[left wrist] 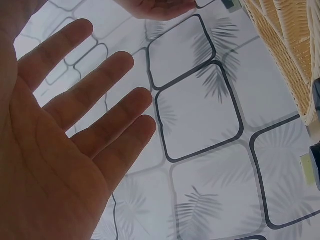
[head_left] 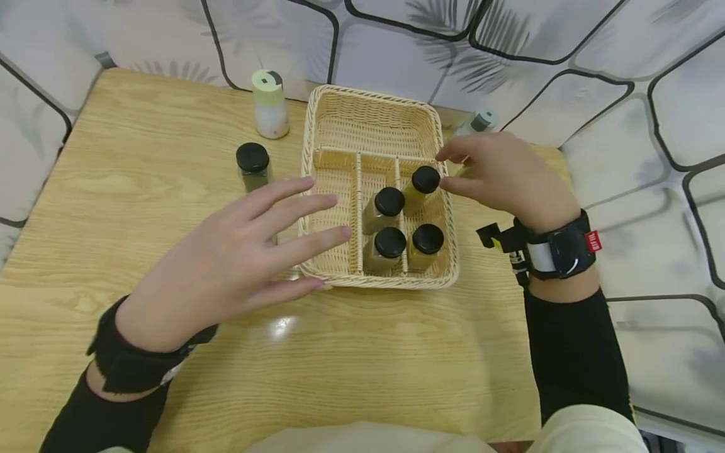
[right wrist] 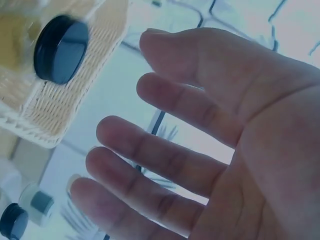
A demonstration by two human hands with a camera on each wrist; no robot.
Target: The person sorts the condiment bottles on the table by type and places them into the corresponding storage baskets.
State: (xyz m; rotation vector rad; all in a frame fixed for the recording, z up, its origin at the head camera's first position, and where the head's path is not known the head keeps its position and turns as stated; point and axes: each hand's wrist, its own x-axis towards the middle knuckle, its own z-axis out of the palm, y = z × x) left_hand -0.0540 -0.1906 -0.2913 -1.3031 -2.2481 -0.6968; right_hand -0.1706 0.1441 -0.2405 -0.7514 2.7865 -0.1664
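Basket (head_left: pixel 368 129): one, holding four black-lidded jars (head_left: pixel 389 242)
Left fingers (head_left: pixel 317 243): apart, over its left side
Right fingers (head_left: pixel 461 145): apart, beside its rear-right jar (head_left: pixel 425 180)

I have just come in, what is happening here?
A person has both hands, empty, at a wicker basket. The left hand is spread near its left side; the right hand is beside its right side, close to a black-lidded jar. Four such jars stand inside, two in the middle compartment and two in the right one. Another jar stands left of the basket.
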